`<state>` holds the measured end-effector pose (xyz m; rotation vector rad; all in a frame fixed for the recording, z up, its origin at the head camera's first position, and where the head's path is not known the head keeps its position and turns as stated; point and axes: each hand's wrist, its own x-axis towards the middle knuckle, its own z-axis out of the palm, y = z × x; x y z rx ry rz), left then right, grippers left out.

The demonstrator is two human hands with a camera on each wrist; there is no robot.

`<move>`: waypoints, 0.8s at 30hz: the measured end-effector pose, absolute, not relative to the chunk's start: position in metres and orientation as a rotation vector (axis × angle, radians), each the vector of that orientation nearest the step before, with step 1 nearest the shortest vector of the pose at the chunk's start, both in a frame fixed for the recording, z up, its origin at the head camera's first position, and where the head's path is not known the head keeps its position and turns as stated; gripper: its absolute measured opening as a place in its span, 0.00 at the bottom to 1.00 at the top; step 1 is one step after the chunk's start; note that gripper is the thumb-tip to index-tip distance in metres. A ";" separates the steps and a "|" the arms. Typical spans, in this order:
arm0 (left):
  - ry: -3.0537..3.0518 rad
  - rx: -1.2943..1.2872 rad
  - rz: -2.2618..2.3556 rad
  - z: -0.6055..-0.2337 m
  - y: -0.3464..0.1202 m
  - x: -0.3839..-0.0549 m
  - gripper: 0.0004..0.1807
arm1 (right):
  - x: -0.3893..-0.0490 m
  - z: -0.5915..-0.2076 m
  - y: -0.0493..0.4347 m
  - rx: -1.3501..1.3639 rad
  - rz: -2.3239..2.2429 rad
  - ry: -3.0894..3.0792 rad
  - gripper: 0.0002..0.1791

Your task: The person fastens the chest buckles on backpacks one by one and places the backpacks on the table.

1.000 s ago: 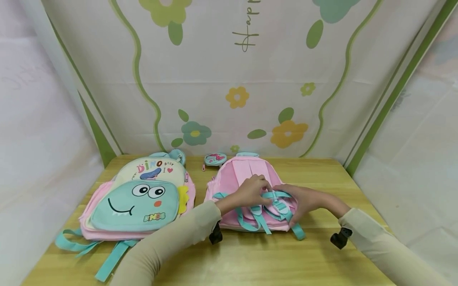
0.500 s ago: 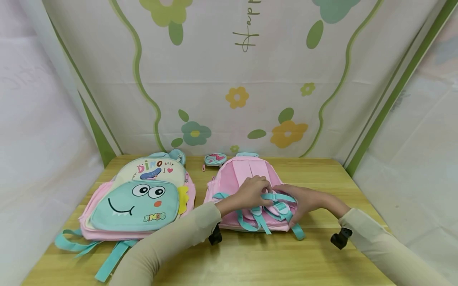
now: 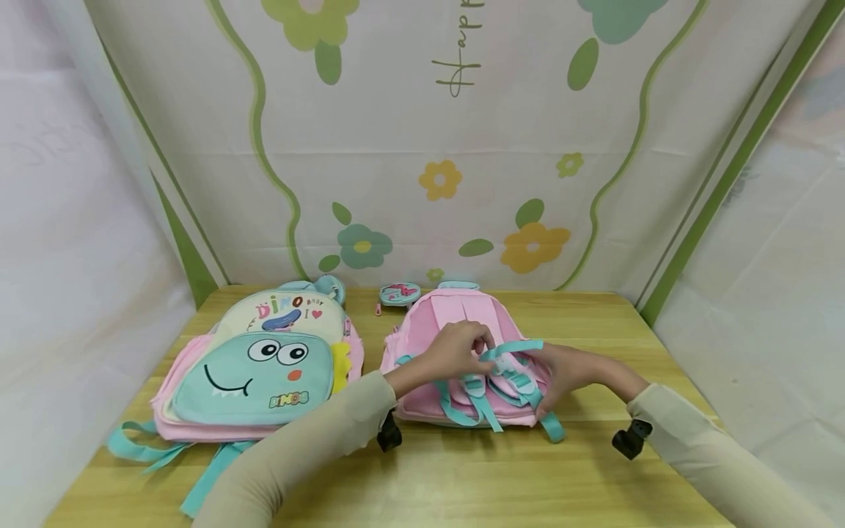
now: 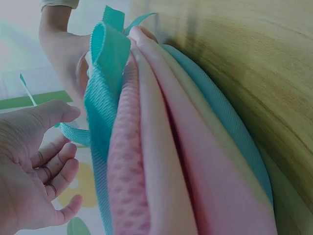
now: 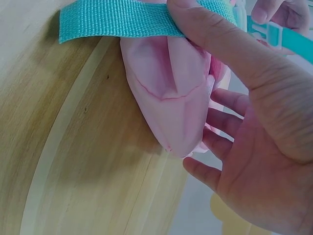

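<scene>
A pink backpack (image 3: 478, 308) lies with its back panel and teal straps upward on the table. Above its lower straps, my left hand (image 3: 455, 348) pinches a teal strap (image 4: 74, 134) between thumb and forefinger. In the right wrist view a white side-release buckle piece (image 5: 274, 35) sits on that strap, its prongs showing. My right hand (image 3: 566, 370) spans the bag's lower right side. Its thumb lies along a wide teal webbing strap (image 5: 112, 20), and its slightly bent fingers rest against the pink side (image 5: 168, 115). What lies under the left fingertips is hidden.
To the left lies a second backpack (image 3: 257, 381) with a teal dinosaur face, its straps trailing towards the table's front edge. A small round teal pouch (image 3: 400, 295) sits at the back. A printed cloth wall (image 3: 396, 132) closes the rear of the wooden table (image 3: 462, 477).
My left hand has shifted slightly left. The teal strap between the hands has lifted, its loose end now crossing in front of my right fingers. My right hand has hardly moved.
</scene>
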<state>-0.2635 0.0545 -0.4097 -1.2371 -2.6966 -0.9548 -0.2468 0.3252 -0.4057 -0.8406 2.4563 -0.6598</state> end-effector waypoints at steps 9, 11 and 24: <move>-2.733 -1.193 -0.990 -0.405 0.042 -0.266 0.13 | -0.248 -0.404 0.325 -0.830 -0.576 2.493 0.67; -2.748 -1.177 -1.007 -0.404 0.038 -0.266 0.14 | -0.248 -0.404 0.324 -0.826 -0.566 2.498 0.67; -2.757 -1.167 -1.129 -0.403 0.016 -0.266 0.12 | -0.247 -0.401 0.323 -0.794 -0.564 2.477 0.69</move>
